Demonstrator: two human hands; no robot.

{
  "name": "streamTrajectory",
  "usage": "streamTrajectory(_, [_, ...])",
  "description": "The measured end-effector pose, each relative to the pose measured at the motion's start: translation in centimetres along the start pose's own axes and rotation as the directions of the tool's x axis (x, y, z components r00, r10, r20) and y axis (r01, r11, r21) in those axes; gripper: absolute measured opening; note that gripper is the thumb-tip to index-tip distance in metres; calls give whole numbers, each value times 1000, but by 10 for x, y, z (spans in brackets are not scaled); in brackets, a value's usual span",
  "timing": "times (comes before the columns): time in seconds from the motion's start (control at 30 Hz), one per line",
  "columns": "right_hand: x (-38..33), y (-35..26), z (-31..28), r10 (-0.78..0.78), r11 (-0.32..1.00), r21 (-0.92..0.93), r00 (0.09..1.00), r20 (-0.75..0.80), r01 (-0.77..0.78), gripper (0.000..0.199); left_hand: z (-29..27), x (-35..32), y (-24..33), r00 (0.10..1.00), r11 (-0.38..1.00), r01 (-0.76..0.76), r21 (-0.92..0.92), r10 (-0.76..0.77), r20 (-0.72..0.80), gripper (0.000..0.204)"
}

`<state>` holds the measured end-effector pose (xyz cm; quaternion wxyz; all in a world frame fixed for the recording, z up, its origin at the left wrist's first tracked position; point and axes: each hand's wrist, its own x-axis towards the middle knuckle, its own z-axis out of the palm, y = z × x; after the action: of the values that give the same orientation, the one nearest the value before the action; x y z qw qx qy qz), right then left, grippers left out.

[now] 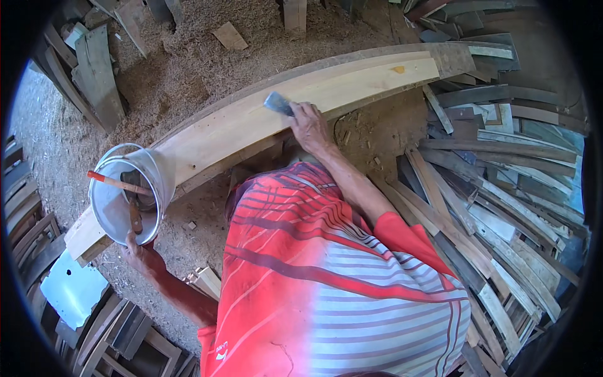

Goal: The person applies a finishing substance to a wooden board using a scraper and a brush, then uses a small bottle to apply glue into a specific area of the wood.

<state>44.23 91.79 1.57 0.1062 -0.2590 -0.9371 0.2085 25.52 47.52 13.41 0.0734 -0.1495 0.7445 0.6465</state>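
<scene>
A long pale wooden plank [232, 129] lies across a darker board, running from lower left to upper right. My right hand [308, 129] is closed around a putty knife, its wide grey-blue blade [277, 103] tilted over the plank's middle; the handle is hidden in my fingers. At the plank's left end, a whitish plastic bucket [164, 182] leans with its mouth toward me. My left hand [142, 254] grips the bucket's near rim. Inside the bucket rest a red-tipped wooden stick [119, 183] and a brown tool handle [135, 217]; its other end is unclear.
Stacked wood strips [496, 188] crowd the right side. Curved boards [97, 75] stand at the upper left, with more frames and offcuts at the lower left around a pale blue sheet [74, 289]. Sawdust [176, 81] covers the ground beyond the plank, where a small wood scrap [230, 36] lies.
</scene>
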Motion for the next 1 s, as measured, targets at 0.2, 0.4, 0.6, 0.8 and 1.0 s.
streamTrajectory(0.2, [-4,58,-20,101,994,-23,990,-98,-104,40,82,-34,26,996,999,29,-44,-25,86,50])
streamTrajectory(0.4, [-5,102,-41,168,985,-32,980,-109,-172,38,178,-67,12,944,992,123,-27,-109,313,42])
streamTrajectory(0.6, [-21,146,-61,240,970,-14,963,-122,-244,39,237,-91,4,893,990,115,79,-138,428,39])
streamTrajectory(0.8, [-23,193,-119,182,968,-178,983,11,-177,31,244,-87,9,889,981,102,166,-165,428,43])
streamTrajectory(1.0, [-13,209,-234,494,806,-502,825,275,-315,31,246,-88,1,930,976,32,217,-108,352,48])
